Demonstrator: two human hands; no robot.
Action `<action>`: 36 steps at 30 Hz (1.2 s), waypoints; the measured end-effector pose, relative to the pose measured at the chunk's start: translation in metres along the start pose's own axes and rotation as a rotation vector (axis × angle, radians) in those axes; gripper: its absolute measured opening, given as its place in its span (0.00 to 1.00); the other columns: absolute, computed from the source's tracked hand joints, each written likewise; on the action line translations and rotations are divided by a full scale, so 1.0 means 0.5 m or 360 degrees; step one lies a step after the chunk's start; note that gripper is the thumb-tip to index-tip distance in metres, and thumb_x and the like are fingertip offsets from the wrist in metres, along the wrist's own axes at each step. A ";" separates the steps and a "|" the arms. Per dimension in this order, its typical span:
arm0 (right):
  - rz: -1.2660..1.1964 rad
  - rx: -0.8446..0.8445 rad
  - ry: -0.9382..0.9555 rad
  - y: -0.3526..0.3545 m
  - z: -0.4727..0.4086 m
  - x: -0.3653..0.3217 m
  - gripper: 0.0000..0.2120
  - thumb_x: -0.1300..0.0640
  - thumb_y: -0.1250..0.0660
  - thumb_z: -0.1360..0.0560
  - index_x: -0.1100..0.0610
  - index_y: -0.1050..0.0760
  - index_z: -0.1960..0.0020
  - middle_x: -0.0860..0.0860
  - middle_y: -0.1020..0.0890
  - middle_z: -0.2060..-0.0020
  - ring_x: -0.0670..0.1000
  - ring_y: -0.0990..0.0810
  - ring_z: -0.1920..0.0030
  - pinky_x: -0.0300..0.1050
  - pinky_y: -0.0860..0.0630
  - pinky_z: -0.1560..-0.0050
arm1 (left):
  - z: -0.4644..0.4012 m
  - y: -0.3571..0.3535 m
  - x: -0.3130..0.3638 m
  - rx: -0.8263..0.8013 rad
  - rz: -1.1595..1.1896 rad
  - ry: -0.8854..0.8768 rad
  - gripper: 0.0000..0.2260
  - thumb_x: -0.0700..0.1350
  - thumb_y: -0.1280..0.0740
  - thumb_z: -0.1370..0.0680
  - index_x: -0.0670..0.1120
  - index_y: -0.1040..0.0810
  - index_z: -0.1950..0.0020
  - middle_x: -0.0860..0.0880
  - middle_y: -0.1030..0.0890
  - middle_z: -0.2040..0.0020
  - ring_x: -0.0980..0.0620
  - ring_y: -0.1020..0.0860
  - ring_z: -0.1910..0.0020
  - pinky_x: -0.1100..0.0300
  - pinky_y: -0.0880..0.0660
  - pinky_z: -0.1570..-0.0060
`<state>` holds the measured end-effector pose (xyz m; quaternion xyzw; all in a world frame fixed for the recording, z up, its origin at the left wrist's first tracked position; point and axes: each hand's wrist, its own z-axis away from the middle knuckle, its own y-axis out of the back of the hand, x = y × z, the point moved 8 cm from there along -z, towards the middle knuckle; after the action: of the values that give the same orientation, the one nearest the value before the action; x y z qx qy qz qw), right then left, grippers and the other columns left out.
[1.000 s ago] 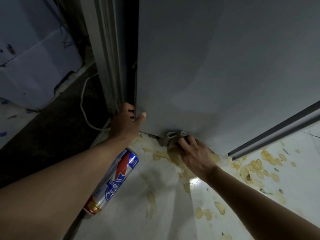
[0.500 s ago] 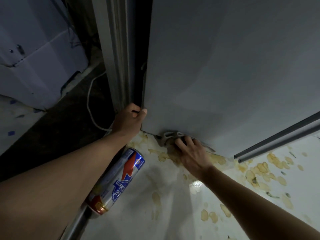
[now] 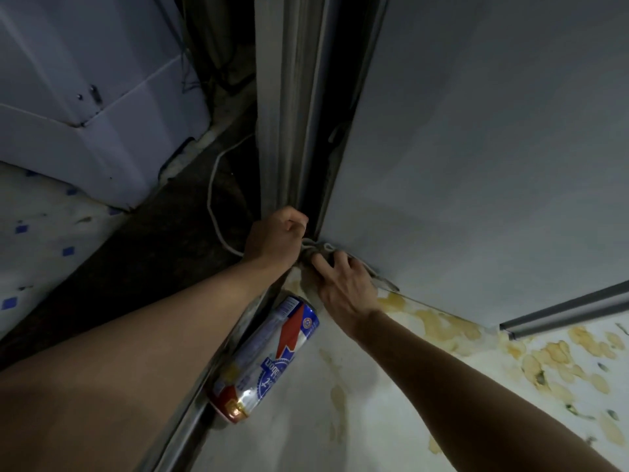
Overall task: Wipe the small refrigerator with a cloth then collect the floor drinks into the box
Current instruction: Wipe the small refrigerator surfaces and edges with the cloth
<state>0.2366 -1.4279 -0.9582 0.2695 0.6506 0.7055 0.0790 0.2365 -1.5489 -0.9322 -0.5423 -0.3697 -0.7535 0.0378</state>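
Observation:
The small refrigerator [image 3: 476, 148] shows as a pale grey side panel filling the upper right. At its bottom left corner lies a crumpled grey cloth [image 3: 315, 251]. My right hand [image 3: 343, 284] presses the cloth against the corner with spread fingers. My left hand [image 3: 277, 238] sits just left of the cloth at the fridge's edge, fingers curled; what they hold is hidden. A blue, red and silver drink can [image 3: 269, 359] lies on its side on the floor, between my forearms.
The floor [image 3: 374, 420] is white with yellow-brown stains. A white cable [image 3: 214, 206] runs over dark ground beside a metal frame post [image 3: 282, 114]. A white box-like unit [image 3: 85, 103] stands at the upper left. A grey rail [image 3: 561, 315] runs along the right.
My right hand has slid the cloth left along the fridge's bottom edge to the corner. My left hand has let go of the panel edge and curled beside the cloth.

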 end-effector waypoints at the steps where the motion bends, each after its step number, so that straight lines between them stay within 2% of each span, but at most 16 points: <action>1: -0.0017 -0.0082 0.0041 -0.011 -0.011 -0.010 0.24 0.60 0.40 0.25 0.53 0.35 0.30 0.54 0.36 0.37 0.57 0.30 0.48 0.50 0.28 0.55 | 0.000 0.005 -0.003 0.0013 -0.0008 0.0015 0.09 0.42 0.39 0.23 0.49 0.19 0.51 0.48 0.17 0.49 0.50 0.20 0.47 0.58 0.26 0.45; 3: 0.0031 -0.0168 0.0098 -0.019 -0.031 -0.023 0.26 0.60 0.35 0.26 0.50 0.35 0.30 0.54 0.43 0.33 0.58 0.34 0.45 0.51 0.29 0.51 | 0.002 0.012 -0.006 0.0020 -0.0034 0.0021 0.10 0.41 0.39 0.23 0.48 0.19 0.51 0.48 0.17 0.49 0.50 0.20 0.47 0.58 0.26 0.44; 5: 0.0124 -0.0236 0.0151 -0.024 -0.040 -0.031 0.26 0.58 0.32 0.28 0.47 0.31 0.32 0.53 0.45 0.32 0.58 0.37 0.42 0.51 0.31 0.49 | 0.007 0.016 -0.007 0.0014 -0.0057 0.0019 0.10 0.41 0.39 0.23 0.47 0.18 0.50 0.47 0.17 0.49 0.49 0.20 0.46 0.57 0.26 0.43; 10: 0.0315 -0.0378 0.0230 -0.047 -0.003 -0.016 0.31 0.57 0.29 0.31 0.44 0.33 0.31 0.54 0.55 0.33 0.60 0.41 0.38 0.53 0.32 0.47 | 0.015 0.020 -0.002 0.0011 -0.0117 0.0014 0.09 0.42 0.38 0.23 0.47 0.18 0.50 0.48 0.17 0.48 0.50 0.21 0.46 0.59 0.27 0.44; 13: 0.0325 -0.0420 0.0247 -0.050 0.015 -0.006 0.31 0.59 0.29 0.31 0.44 0.33 0.31 0.53 0.56 0.31 0.60 0.42 0.37 0.54 0.31 0.47 | 0.021 0.008 0.005 -0.0003 -0.0117 0.0037 0.08 0.43 0.38 0.23 0.48 0.19 0.50 0.48 0.18 0.47 0.49 0.21 0.46 0.59 0.27 0.45; 16: 0.0320 -0.0446 0.0235 -0.055 0.035 0.009 0.31 0.59 0.30 0.30 0.45 0.35 0.31 0.53 0.52 0.31 0.60 0.41 0.37 0.53 0.31 0.46 | 0.028 -0.006 0.015 -0.0029 -0.0130 0.0062 0.10 0.44 0.39 0.23 0.48 0.22 0.44 0.48 0.18 0.45 0.49 0.22 0.44 0.62 0.29 0.45; 19: 0.0292 -0.0464 0.0193 -0.060 0.049 0.023 0.30 0.59 0.32 0.28 0.47 0.37 0.29 0.53 0.47 0.33 0.59 0.40 0.37 0.51 0.30 0.46 | 0.034 -0.027 0.031 -0.0119 -0.0126 0.0063 0.16 0.43 0.39 0.22 0.48 0.29 0.33 0.46 0.23 0.37 0.47 0.26 0.37 0.56 0.31 0.37; 21: 0.0276 -0.0457 0.0161 -0.057 0.051 0.027 0.31 0.57 0.32 0.27 0.47 0.38 0.28 0.53 0.46 0.34 0.59 0.39 0.38 0.50 0.30 0.46 | 0.037 -0.040 0.040 -0.0162 -0.0135 0.0058 0.20 0.43 0.40 0.21 0.48 0.34 0.29 0.45 0.25 0.34 0.46 0.28 0.35 0.54 0.33 0.35; 25: 0.0164 -0.0428 0.0124 -0.056 0.067 0.044 0.33 0.58 0.35 0.26 0.50 0.44 0.25 0.54 0.47 0.34 0.59 0.39 0.38 0.51 0.31 0.44 | 0.045 -0.062 0.058 -0.0208 -0.0108 0.0031 0.21 0.44 0.39 0.22 0.46 0.35 0.29 0.43 0.24 0.35 0.43 0.26 0.37 0.49 0.29 0.38; 30: 0.0129 -0.0367 0.0054 -0.069 0.120 0.091 0.28 0.61 0.40 0.24 0.51 0.45 0.26 0.53 0.42 0.33 0.59 0.37 0.37 0.52 0.32 0.45 | 0.056 -0.061 0.074 -0.0051 -0.0107 0.0020 0.20 0.48 0.36 0.23 0.43 0.33 0.33 0.42 0.22 0.39 0.43 0.24 0.40 0.56 0.29 0.43; 32: 0.0144 -0.0343 0.0022 -0.069 0.135 0.105 0.26 0.60 0.40 0.24 0.51 0.42 0.27 0.52 0.40 0.33 0.59 0.36 0.38 0.51 0.32 0.46 | 0.060 -0.065 0.079 -0.0015 -0.0133 0.0035 0.22 0.50 0.36 0.23 0.42 0.34 0.32 0.41 0.23 0.39 0.41 0.25 0.40 0.54 0.29 0.43; 34: 0.0200 -0.0351 0.0011 -0.074 0.163 0.121 0.23 0.58 0.39 0.24 0.51 0.35 0.30 0.51 0.37 0.34 0.57 0.33 0.39 0.50 0.31 0.48 | 0.064 -0.069 0.086 0.0013 -0.0130 0.0033 0.22 0.50 0.36 0.23 0.41 0.34 0.33 0.40 0.24 0.37 0.41 0.25 0.39 0.53 0.29 0.41; 36: 0.0316 -0.0377 -0.0025 -0.075 0.197 0.145 0.19 0.54 0.32 0.30 0.46 0.24 0.39 0.46 0.28 0.40 0.53 0.26 0.44 0.45 0.27 0.54 | 0.067 -0.069 0.092 0.0056 -0.0127 0.0037 0.21 0.50 0.36 0.23 0.40 0.34 0.35 0.39 0.25 0.36 0.40 0.26 0.39 0.52 0.29 0.41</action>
<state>0.2143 -1.3029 -0.9731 0.3268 0.5324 0.7795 0.0452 0.2283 -1.4882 -0.9063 -0.5175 -0.4038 -0.7541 0.0216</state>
